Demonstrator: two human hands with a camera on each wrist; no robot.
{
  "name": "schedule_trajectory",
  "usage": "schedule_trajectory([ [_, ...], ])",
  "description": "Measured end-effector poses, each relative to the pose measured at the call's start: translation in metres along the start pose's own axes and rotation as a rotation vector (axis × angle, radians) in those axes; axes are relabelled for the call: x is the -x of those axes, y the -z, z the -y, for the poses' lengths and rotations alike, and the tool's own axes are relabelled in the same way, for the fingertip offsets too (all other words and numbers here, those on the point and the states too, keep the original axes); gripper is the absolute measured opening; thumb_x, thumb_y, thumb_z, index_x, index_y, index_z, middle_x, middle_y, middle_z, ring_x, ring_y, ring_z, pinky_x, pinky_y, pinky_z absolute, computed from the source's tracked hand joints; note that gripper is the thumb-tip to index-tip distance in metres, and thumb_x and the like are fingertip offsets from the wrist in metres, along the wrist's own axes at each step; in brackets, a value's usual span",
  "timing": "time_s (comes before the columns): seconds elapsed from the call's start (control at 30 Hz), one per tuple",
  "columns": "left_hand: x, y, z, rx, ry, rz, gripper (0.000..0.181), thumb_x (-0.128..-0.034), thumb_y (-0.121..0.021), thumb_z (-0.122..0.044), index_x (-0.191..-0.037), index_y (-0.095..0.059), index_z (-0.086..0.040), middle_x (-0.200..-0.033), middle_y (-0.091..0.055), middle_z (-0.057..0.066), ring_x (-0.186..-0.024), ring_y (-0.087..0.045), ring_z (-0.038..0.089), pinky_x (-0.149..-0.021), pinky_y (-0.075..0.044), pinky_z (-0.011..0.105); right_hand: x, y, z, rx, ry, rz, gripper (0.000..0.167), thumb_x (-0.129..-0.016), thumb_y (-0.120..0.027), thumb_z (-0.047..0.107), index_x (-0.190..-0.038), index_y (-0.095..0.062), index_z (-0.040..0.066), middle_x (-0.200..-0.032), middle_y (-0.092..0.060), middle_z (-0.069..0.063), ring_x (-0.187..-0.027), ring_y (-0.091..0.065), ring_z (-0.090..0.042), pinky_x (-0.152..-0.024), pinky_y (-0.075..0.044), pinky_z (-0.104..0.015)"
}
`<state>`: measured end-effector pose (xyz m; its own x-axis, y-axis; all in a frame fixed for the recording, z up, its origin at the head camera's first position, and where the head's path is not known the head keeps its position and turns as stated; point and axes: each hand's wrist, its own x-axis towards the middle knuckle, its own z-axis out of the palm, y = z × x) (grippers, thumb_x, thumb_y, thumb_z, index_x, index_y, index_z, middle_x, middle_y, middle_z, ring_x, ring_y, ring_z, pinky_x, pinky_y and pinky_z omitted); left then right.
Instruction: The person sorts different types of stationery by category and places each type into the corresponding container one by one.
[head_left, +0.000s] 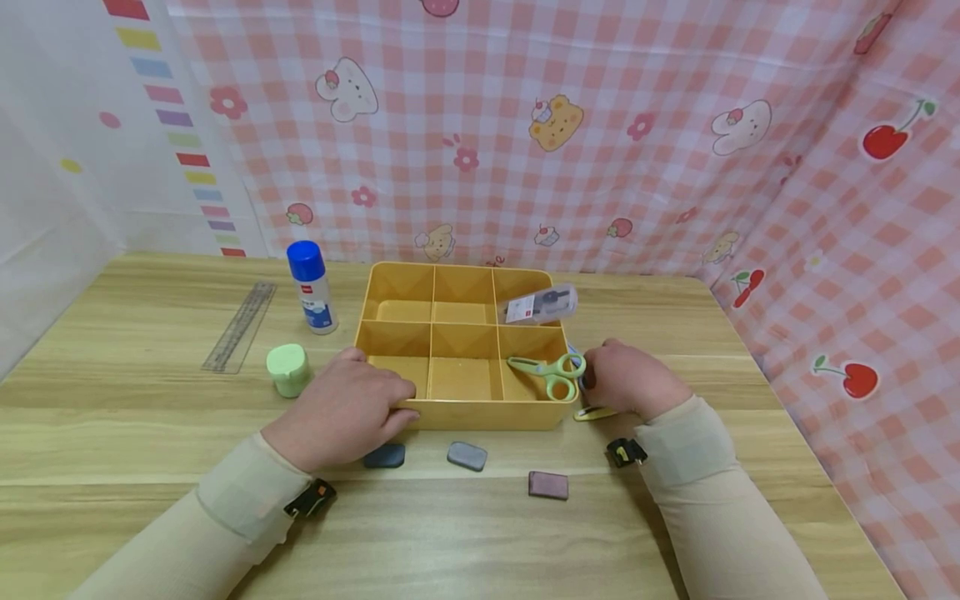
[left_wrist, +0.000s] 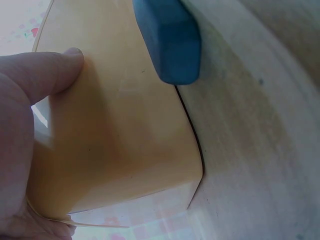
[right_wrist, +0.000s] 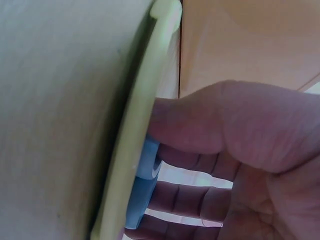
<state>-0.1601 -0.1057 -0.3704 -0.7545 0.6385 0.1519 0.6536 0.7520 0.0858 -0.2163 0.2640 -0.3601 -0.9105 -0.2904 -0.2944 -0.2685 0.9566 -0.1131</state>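
Found left hand clamped on the near-left corner of the yellow box, with thumb against the outer near wall and fingers over the rim. Found right hand just beside the right wall of that box, clamped with thumb and bent fingers on a small blue item, largely hidden. Noted a yellow tool just on the near side of the right hand; could not tell whether touching.

Counted six compartments, three far and three near. Observed a clear case tilted in the far-right one, projecting over the right rim. Observed green scissors slanting in the near-right one, handles to the right.

Recorded on the worktop, near of the box, left to right: dark block, grey block, purple block. Recorded to the left a green jar, an upright blue-capped bottle farther back, and a clear ruler lying flat farthest left.
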Motion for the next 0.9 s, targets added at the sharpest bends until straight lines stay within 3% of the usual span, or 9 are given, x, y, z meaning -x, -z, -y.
schedule_trajectory([
  [0.9, 0.0004, -0.0006, 0.0000, 0.002, -0.005, -0.007, 0.033, -0.0991, -0.071, -0.044, -0.074, -0.056, -0.030, -0.061, -0.048, -0.021, -0.059, -0.043, 0.002, -0.077, -0.030, 0.035, -0.0008, 0.0001, -0.0018, -0.042, 0.009, -0.001, 0.021, -0.076, -0.082, 0.016, -0.092, -0.069, 0.013, -0.092, -0.061, -0.006, -0.086, -0.055, -0.022, -0.076, -0.046, -0.038],
])
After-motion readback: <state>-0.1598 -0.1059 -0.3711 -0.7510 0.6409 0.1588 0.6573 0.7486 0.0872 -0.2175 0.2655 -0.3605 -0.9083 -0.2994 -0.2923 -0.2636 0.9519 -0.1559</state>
